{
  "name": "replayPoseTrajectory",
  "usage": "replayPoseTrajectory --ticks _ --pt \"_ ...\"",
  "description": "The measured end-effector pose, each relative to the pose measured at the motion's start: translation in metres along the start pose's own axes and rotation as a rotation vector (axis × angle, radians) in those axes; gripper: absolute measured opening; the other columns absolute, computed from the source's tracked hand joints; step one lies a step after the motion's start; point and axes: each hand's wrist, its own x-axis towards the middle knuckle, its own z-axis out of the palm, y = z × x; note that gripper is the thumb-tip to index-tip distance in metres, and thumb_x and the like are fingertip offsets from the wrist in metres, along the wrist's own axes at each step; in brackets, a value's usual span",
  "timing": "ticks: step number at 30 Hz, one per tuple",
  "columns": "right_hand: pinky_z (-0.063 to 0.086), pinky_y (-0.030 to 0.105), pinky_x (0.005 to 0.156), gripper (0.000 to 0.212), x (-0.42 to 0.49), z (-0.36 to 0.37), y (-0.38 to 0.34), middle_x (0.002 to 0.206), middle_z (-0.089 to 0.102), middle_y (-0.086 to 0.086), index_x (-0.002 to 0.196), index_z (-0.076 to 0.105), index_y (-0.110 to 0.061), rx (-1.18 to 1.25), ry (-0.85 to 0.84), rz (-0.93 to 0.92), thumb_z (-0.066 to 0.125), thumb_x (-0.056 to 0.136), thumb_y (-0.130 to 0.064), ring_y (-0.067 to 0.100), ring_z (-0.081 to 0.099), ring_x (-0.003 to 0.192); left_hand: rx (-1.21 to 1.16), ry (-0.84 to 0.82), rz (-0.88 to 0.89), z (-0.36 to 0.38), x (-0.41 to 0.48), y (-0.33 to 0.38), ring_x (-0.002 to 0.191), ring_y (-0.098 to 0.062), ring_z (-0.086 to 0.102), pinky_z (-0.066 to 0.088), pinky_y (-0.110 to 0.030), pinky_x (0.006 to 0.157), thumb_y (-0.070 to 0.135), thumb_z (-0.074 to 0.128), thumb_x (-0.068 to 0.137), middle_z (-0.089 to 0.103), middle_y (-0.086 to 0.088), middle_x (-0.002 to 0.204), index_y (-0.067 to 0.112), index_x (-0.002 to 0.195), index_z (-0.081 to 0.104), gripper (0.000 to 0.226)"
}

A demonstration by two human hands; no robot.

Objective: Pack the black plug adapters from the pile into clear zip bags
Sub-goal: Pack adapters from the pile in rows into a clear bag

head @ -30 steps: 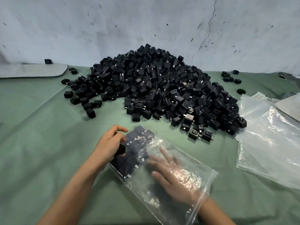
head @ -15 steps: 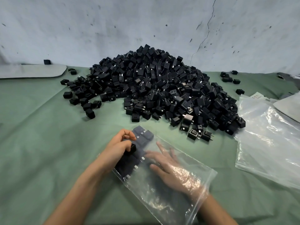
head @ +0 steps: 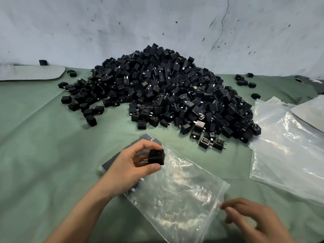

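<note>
A slip is being risked at the left hand (head: 133, 165), where one black plug adapter (head: 156, 157) is being pinched between thumb and fingertips above the clear zip bag (head: 175, 192). Only the block's edges are being gripped, so it could be dropped onto the green cloth (head: 38, 155) instead of being fed in. Trouble is also being invited at the bag's near-right edge, where the right hand (head: 252, 221) is being held with curled fingers. Whether the film is actually being gripped cannot be told, and if the mouth is not being held open, the adapter is likely to be blocked by limp plastic. Inside the bag, packed adapters (head: 112, 161) are lying flat at the far-left end, partly hidden under the left hand; the rest of the bag is lying unfilled. The pile (head: 157, 93) is sitting just beyond the bag's far end, and a stack of empty bags (head: 289, 151) is lying to the right, against the pile's edge.
</note>
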Motion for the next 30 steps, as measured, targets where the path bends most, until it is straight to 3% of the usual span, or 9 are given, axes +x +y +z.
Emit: replayPoseTrajectory --ticks 2,5,11,17,21,23,25,27,30 --pt "0.046 0.008 0.067 0.026 0.009 -0.008 -0.015 0.078 0.070 -0.022 0.056 0.069 -0.027 0.099 0.163 0.038 0.066 0.080 -0.019 -0.005 0.067 0.073 -0.039 0.009 -0.013 0.018 0.003 0.004 0.096 -0.017 0.071 0.054 -0.020 0.079 0.022 0.077 0.069 0.073 -0.003 0.102 0.022 0.098 0.066 0.031" --pt "0.049 0.016 0.078 0.018 0.017 0.003 -0.033 0.096 0.072 -0.010 0.075 0.076 -0.021 0.362 0.299 -0.022 0.060 0.080 -0.018 0.006 0.067 0.092 -0.361 0.050 -0.195 0.051 0.005 0.003 0.080 -0.024 0.072 0.055 -0.025 0.066 0.036 0.074 0.071 0.072 -0.016 0.096 0.012 0.093 0.065 0.033" --pt "0.037 0.008 0.094 0.029 0.035 0.039 -0.056 0.135 0.053 0.000 0.110 0.070 -0.030 0.295 0.342 -0.078 0.061 0.084 -0.022 0.003 0.053 0.120 -0.928 -0.025 -0.492 0.090 -0.001 0.005 0.081 -0.013 0.065 0.055 -0.022 0.074 0.031 0.072 0.071 0.068 -0.014 0.103 -0.003 0.117 0.064 0.058" --pt "0.042 0.012 0.092 0.029 0.030 0.041 -0.053 0.133 0.056 -0.003 0.108 0.072 -0.033 0.320 0.344 -0.060 0.062 0.083 -0.020 0.003 0.059 0.111 -0.868 -0.049 -0.439 0.091 -0.002 0.001 0.088 -0.024 0.066 0.055 -0.026 0.073 0.018 0.075 0.080 0.069 -0.016 0.097 0.005 0.114 0.051 0.043" --pt "0.047 0.022 0.089 0.028 0.023 0.039 -0.047 0.126 0.060 -0.004 0.105 0.072 -0.034 0.250 0.385 -0.034 0.063 0.083 -0.021 0.013 0.063 0.108 -0.763 -0.131 -0.351 0.094 -0.004 -0.002 0.096 -0.028 0.067 0.054 -0.032 0.081 0.018 0.069 0.081 0.067 -0.020 0.107 0.011 0.109 0.060 0.030" --pt "0.045 0.017 0.091 0.029 0.017 0.035 -0.041 0.123 0.062 -0.003 0.106 0.073 -0.032 0.257 0.394 -0.006 0.063 0.082 -0.019 0.008 0.059 0.112 -0.587 -0.116 -0.299 0.099 -0.006 -0.001 0.096 -0.022 0.068 0.054 -0.032 0.082 0.027 0.071 0.081 0.067 -0.012 0.109 0.016 0.104 0.061 0.028" --pt "0.042 0.009 0.091 0.031 0.010 0.030 -0.031 0.120 0.063 -0.002 0.107 0.073 -0.028 0.256 0.418 0.044 0.063 0.079 -0.016 0.001 0.058 0.110 -0.012 -0.116 -0.141 0.107 -0.012 -0.001 0.111 -0.007 0.058 0.047 -0.025 0.092 0.054 0.068 0.074 0.059 0.007 0.117 0.030 0.103 0.054 0.040" --pt "0.037 0.003 0.089 0.025 0.004 0.025 -0.021 0.116 0.065 0.001 0.105 0.073 -0.025 0.244 0.452 0.107 0.070 0.082 -0.016 -0.006 0.058 0.103 0.696 -0.258 0.110 0.118 -0.018 -0.005 0.139 -0.005 0.020 0.017 -0.035 0.116 0.070 0.051 0.073 0.032 0.015 0.139 0.032 0.111 0.041 0.055" --pt "0.035 0.000 0.087 0.026 -0.007 0.016 -0.007 0.111 0.066 0.005 0.100 0.073 -0.024 0.240 0.475 0.180 0.068 0.078 -0.012 -0.010 0.058 0.095 1.050 -0.372 0.216 0.131 -0.018 -0.001 0.142 -0.012 -0.029 -0.033 -0.050 0.104 0.048 0.048 0.089 -0.001 0.008 0.156 0.021 0.122 0.040 0.043"
